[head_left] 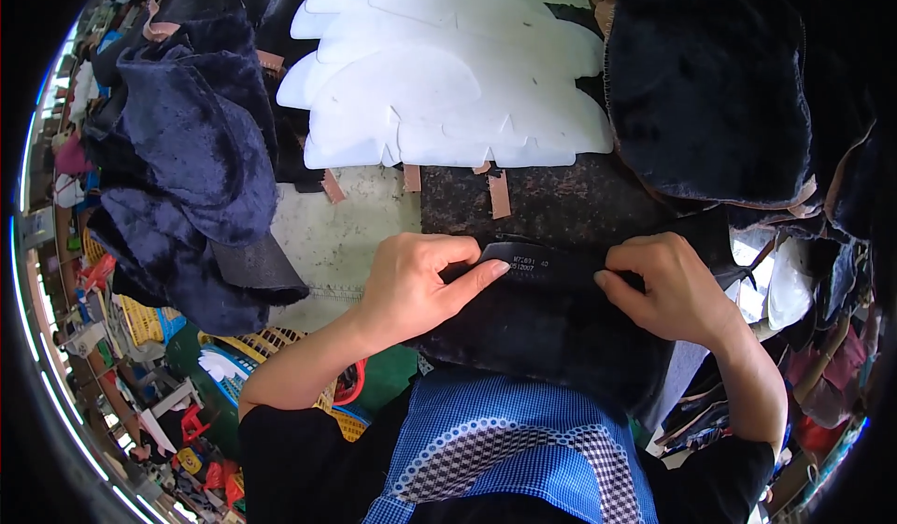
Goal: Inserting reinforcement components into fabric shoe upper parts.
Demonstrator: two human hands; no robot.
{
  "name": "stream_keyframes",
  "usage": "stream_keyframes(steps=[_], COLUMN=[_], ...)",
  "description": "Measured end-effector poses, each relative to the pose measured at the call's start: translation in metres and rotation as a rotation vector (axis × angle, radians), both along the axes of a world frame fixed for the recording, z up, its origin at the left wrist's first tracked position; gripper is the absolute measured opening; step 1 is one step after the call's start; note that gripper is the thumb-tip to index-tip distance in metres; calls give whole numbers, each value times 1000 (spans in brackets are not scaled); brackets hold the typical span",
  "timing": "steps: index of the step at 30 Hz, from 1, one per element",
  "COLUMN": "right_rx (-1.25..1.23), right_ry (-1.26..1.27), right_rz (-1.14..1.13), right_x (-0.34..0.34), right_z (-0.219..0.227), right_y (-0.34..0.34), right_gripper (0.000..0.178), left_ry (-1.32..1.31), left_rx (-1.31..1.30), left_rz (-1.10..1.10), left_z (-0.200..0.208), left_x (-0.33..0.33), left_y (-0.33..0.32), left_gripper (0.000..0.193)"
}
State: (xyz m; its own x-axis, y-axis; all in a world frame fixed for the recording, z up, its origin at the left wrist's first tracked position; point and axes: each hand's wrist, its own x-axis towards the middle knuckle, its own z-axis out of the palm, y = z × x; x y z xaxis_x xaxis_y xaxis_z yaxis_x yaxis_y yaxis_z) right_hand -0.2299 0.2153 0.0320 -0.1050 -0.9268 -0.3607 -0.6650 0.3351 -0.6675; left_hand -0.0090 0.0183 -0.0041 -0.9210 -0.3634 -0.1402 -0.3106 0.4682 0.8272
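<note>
A black plush-lined shoe piece [551, 332] hangs over the near edge of the table, close to my body. Along its top runs a smooth black leather edge [533, 261] with pale print on it. My left hand [411, 286] is closed, thumb and forefinger pinching this edge near its left end. At the right end my right hand [668, 286] pinches the dark material, its thumb and forefinger brought together. The exact grip there is hard to make out against the black. The piece is stretched between both hands.
Overlapping white plastic templates [448, 85] lie beyond my hands. Dark plush pieces are heaped at the left [187, 132], and more are stacked at the right [705, 85]. Short tan strips [499, 195] stick out below the templates. A yellow basket [350, 426] stands lower left.
</note>
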Motion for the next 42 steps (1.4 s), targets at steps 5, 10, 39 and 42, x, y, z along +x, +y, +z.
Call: stream_keyframes(steps=[5, 10, 39, 42], right_rx=[41, 45, -419, -412], right_ry=[-63, -53, 18, -22], right_rz=[-87, -112, 49, 16], right_x=[-3, -2, 43, 46], right_z=[-3, -6, 31, 35], right_y=[-4, -8, -23, -19], right_gripper=[21, 23, 17, 16], left_ry=[35, 45, 445, 466], left_rx=[-41, -78, 279, 374], left_rz=[51, 102, 220, 229], left_z=[-3, -6, -4, 0], left_x=[3, 2, 38, 39], left_y=[6, 11, 43, 47], left_gripper=[32, 31, 15, 15])
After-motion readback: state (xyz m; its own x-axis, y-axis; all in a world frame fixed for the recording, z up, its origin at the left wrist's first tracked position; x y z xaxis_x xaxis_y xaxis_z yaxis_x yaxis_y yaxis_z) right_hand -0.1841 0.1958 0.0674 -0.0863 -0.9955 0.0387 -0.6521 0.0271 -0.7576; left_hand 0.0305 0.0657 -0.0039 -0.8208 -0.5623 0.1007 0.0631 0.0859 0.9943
